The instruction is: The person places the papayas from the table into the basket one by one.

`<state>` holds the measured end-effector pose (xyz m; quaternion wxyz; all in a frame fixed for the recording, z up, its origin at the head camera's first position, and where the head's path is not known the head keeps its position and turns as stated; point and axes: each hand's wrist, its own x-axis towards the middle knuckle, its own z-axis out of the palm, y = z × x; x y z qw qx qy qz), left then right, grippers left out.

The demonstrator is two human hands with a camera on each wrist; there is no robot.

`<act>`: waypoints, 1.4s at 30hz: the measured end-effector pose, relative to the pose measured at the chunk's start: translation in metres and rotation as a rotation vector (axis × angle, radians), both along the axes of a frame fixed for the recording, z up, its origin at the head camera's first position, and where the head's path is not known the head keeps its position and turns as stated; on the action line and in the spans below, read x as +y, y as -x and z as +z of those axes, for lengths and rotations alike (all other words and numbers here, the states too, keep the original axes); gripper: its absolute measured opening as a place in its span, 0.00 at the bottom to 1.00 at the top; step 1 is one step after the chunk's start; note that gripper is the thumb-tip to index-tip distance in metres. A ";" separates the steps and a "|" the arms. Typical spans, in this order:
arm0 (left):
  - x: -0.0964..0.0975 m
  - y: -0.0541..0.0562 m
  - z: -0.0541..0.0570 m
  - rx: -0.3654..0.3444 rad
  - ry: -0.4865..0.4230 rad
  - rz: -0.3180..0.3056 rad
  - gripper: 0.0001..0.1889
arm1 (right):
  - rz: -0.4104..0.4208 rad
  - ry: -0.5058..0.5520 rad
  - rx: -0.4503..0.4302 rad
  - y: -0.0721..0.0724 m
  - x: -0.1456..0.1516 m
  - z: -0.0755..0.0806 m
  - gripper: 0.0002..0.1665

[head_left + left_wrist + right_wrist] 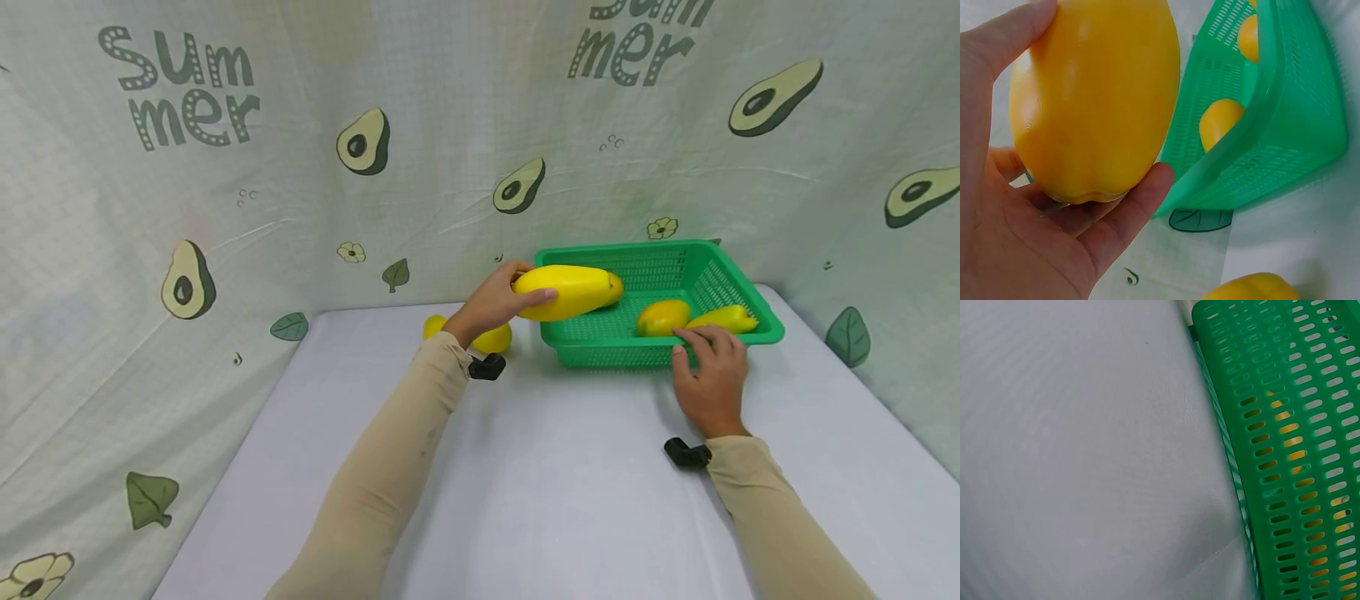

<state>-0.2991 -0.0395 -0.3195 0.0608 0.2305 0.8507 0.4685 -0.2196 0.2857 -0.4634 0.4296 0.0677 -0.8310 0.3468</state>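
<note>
I have the big, smooth yellow fruit in my left hand, thumb along one side and fingers bent round its blunt end, the hand spread only as wide as the fruit. It is raised at the left end of the green basket, lying lengthwise with its tip pointing right. Behind that tip, a yellow-orange fruit shows partly inside the basket. Farther right in there, a rounded fruit sits just beside a long, pointed one. My right hand is at the front rim near them, fingers bent at the edge and thumb low; whether it grips the rim, I cannot tell. More yellow fruit lies left of the basket, partly hidden by my left wrist, on the white-covered table. An avocado-print cloth hangs behind.
</note>
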 end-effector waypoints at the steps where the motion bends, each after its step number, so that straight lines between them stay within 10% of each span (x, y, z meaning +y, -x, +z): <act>1: 0.002 0.001 0.000 0.003 0.009 0.002 0.38 | 0.000 -0.001 0.001 0.000 0.000 0.000 0.17; 42: 0.059 0.002 0.005 0.016 0.109 -0.011 0.39 | -0.003 -0.001 0.019 0.001 0.001 0.000 0.16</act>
